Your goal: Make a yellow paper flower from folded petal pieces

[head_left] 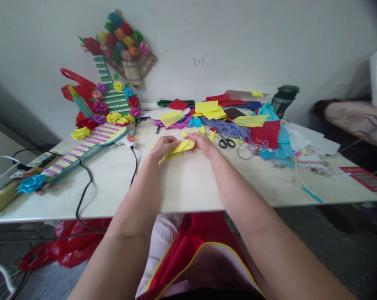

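Between my hands, just above the pale table, is a folded piece of yellow crepe paper. My left hand pinches its left part with closed fingers. At the right end, my right hand has its fingers closed on the same paper. More yellow paper shows under and beside the left hand, and I cannot tell whether it is one piece with the rest. Black-handled scissors lie right of my right hand, their blades pointing toward small yellow strips.
Behind my hands lie yellow sheets, red paper, blue crepe paper and purple yarn. A dark green bottle stands back right. Two guitar-shaped, flower-trimmed crafts fill the left. A black cable crosses the table; a power strip sits far left.
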The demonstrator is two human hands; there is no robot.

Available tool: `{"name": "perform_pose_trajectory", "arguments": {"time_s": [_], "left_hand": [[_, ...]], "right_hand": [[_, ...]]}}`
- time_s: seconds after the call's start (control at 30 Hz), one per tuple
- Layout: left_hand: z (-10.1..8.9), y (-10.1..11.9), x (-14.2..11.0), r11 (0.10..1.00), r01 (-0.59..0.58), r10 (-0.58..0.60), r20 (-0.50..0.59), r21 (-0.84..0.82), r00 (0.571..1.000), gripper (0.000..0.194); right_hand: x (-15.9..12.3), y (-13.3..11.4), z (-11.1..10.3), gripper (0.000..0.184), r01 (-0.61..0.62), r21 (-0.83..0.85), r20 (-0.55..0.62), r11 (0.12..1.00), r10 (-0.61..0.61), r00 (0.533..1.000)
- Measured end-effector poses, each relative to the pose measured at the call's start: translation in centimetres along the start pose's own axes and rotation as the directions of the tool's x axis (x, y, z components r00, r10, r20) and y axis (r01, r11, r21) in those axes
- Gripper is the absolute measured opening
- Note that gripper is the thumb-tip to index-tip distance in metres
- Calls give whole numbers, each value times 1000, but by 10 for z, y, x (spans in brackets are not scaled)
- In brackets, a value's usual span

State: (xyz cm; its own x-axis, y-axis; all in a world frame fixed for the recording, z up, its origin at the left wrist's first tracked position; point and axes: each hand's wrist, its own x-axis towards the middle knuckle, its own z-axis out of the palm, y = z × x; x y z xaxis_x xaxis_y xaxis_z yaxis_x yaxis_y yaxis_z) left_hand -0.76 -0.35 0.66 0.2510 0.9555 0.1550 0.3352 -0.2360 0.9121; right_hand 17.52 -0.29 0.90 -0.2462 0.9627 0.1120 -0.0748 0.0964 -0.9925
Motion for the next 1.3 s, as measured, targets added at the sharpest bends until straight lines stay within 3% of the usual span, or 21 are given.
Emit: {"name": "perform_pose_trajectory", "arguments": {"time_s": [0.3, 0.67, 0.87, 1.07, 1.2, 1.3], "left_hand": [[3, 3, -1, 989, 69, -65, 31, -134, 997, 29], [6, 1, 0, 958, 123, -103, 89, -261, 991, 27], [5, -5, 2, 967, 112, -94, 91, -227, 991, 28], [6, -4, 3, 967, 131, -118, 69, -219, 991, 27], [7, -1, 2, 948, 195, -182, 76, -250, 980, 27], [7, 1, 1, 934, 246, -227, 103, -260, 969, 27]], "right_hand": [[-4, -4, 1, 36, -4, -58, 84, 998, 9, 996], [0, 2, 8, 18, 21, -107, -14, 994, -23, 1000], [-1, 2, 10, 15, 34, -146, -22, 989, -38, 999], [2, 8, 10, 12, 120, -259, -18, 958, -129, 991], [6, 10, 11, 7, 238, -333, -44, 912, -267, 963], [6, 9, 12, 7, 264, -329, -38, 907, -292, 956]]}}
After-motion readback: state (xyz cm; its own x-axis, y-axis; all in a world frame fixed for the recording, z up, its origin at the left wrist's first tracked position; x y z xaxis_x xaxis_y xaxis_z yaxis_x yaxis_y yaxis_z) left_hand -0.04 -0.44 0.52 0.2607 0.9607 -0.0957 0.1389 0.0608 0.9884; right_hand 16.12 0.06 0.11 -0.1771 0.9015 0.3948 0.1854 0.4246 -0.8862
